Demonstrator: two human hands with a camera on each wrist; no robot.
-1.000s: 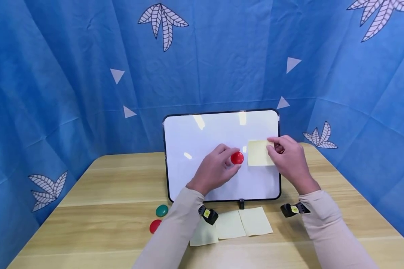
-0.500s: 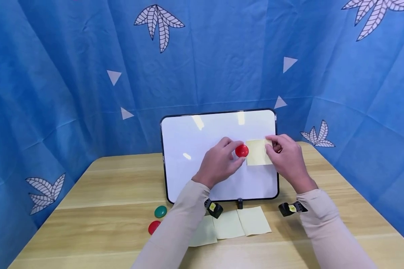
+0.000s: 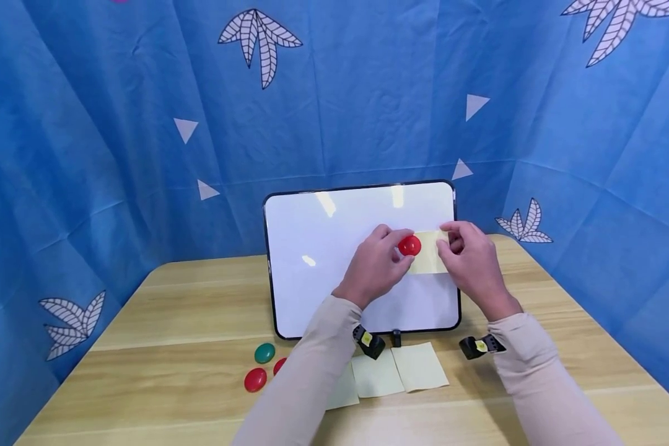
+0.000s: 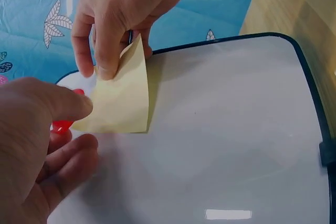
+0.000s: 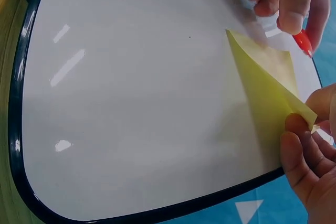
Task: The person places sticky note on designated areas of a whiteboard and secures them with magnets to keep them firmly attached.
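Note:
Between thumb and fingers my left hand holds a round red magnet over the left part of a yellow sticky note. My right hand pinches the note by its right side, in front of a whiteboard with a black frame. In the right wrist view the note is bent and stands partly off the board, its pinched edge lifted. The red magnet is partly hidden by the left thumb in the left wrist view.
On the wooden table lie a green magnet, a red magnet and another red one half behind the left sleeve. Several pale notes lie in a row, including a right-hand note. Blue curtain hangs behind.
My left hand has moved right and slightly up with the red magnet, from beside the note to over its left part. My right hand still pinches the note in nearly the same place.

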